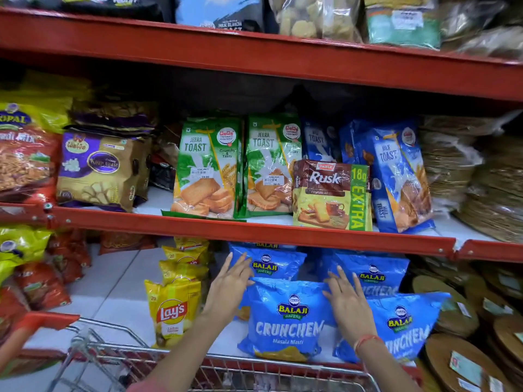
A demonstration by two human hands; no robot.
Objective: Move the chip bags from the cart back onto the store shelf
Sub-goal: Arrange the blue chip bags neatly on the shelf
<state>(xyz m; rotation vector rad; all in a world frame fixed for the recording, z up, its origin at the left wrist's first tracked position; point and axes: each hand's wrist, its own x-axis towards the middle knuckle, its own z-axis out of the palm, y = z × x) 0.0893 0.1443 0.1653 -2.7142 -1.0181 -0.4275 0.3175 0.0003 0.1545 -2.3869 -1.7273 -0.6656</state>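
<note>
A blue Balaji Crunchem chip bag [285, 321] stands upright at the front of the lowest white shelf [113, 292]. My left hand [229, 287] rests flat against its upper left corner, fingers spread. My right hand [349, 304] presses on its upper right edge, fingers apart, a red thread on the wrist. Behind it stand more blue Balaji bags [267, 264], and another [407, 323] leans at the right. The wire cart [119, 355] with a red handle sits below, at the bottom edge; its contents are blurred.
Yellow Lay's bags [172, 312] stand in a row left of the blue ones. Red and yellow snack packs [42, 281] fill the far left. Round papad stacks [464, 357] lie at the right. Toast and rusk packs [209, 168] fill the red-edged shelf above.
</note>
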